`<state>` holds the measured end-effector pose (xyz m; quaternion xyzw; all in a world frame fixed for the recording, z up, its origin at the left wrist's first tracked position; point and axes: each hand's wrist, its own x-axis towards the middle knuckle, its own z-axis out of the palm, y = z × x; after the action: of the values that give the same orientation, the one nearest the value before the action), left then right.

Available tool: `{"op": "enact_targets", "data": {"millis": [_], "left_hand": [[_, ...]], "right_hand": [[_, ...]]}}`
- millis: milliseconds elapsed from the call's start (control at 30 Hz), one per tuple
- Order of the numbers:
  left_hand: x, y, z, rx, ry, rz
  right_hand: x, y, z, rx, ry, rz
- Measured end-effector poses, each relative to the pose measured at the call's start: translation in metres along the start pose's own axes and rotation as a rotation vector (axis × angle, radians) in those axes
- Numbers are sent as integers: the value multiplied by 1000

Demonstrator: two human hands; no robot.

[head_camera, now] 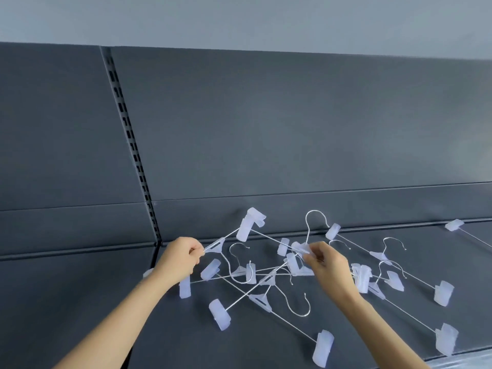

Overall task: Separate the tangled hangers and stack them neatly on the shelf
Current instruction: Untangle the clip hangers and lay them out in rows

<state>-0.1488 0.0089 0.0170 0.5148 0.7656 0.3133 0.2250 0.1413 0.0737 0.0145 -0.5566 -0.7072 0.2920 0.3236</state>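
No legible text, label, brand, number or sign appears on the hangers (266, 275), shelf (80, 302) or back panel (266, 129).

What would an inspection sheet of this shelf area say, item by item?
Surface: dark grey shelf, flat and matte.
Job's things: clear clip hangers lie tangled in a pile; none stacked yet; a stray hanger lies apart at far right.
Clutter: nothing seen.
Hands: left hand pinches a raised hanger at the pile's left; right hand pinches a middle hanger.
Cables: nothing seen.
Surroundings: grey back panel, slotted upright at the left.
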Motion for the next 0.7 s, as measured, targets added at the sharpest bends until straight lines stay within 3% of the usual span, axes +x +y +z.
{"op": "enact_targets", "data": {"millis": [133,367,700], "left_hand": [[-16,-28,-30,346,96,-47],[-64,-85,-102,622,149,-250],[-109,-210,-198,296,343,-369]], "right_hand": [[1,-21,16,14,-24,-64],[-14,-70,65,73,-155,-142],[-59,-156,183,39,-313,-196]]}}
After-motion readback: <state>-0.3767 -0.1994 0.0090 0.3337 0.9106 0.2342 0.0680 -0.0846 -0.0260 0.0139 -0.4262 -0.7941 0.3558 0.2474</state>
